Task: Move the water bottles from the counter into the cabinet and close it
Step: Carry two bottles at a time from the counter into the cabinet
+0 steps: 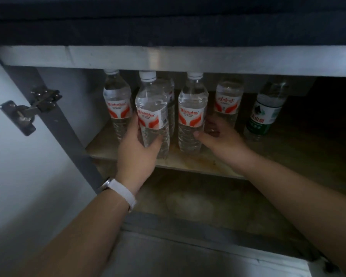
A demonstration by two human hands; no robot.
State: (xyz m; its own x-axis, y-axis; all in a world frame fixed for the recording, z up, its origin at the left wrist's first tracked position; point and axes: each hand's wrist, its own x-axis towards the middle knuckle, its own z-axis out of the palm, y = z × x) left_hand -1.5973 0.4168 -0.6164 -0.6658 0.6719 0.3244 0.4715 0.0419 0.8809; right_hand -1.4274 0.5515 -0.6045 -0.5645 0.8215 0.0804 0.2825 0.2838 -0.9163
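Several clear water bottles stand upright on the cabinet shelf (188, 162). My left hand (137, 150) grips a red-labelled bottle (152, 108) near the shelf's front edge. My right hand (218, 140) holds a second red-labelled bottle (191, 110) from its right side, with the thumb across the front of it. Behind them stand another red-labelled bottle (117, 102) at the left, one (228, 98) right of the middle, and a green-labelled bottle (266, 112) farther right. One more bottle is partly hidden behind the one in my left hand.
The cabinet door (12, 156) hangs open at the left on a metal hinge (28, 110). The dark counter edge (168, 27) overhangs the opening. Below the shelf lies the cabinet floor (208, 206). The right part of the shelf is dark.
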